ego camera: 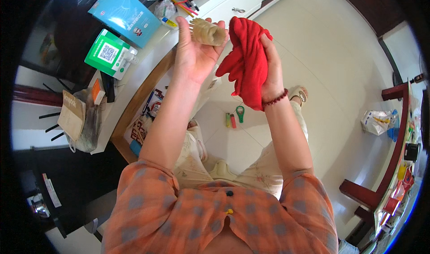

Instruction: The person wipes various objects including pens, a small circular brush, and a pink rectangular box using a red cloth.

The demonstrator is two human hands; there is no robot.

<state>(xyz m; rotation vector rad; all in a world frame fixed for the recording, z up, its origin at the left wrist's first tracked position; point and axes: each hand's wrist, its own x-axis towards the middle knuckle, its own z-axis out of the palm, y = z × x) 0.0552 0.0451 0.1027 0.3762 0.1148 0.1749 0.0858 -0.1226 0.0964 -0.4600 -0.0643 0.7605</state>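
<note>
Palm up, my left hand (198,57) holds a pale, translucent comb (208,33) with a curved body, its teeth pointing left towards the thumb. The fingers lie behind and beneath it. To its right, my right hand (272,67) grips a bunched red cloth (248,59), which hangs in folds between the hands. The thumb presses on the cloth's upper right side, and most of the fingers are hidden. On the floor below lie a green-handled tool (240,114), a red lighter (233,121) and a green lighter (227,119).
An open drawer (121,138) with mixed small items juts out at the left, under a white cabinet top (151,57) bearing a blue box (126,17), a green card stand (107,54) and pens. A dark red wooden table frame (391,163) stands at the right.
</note>
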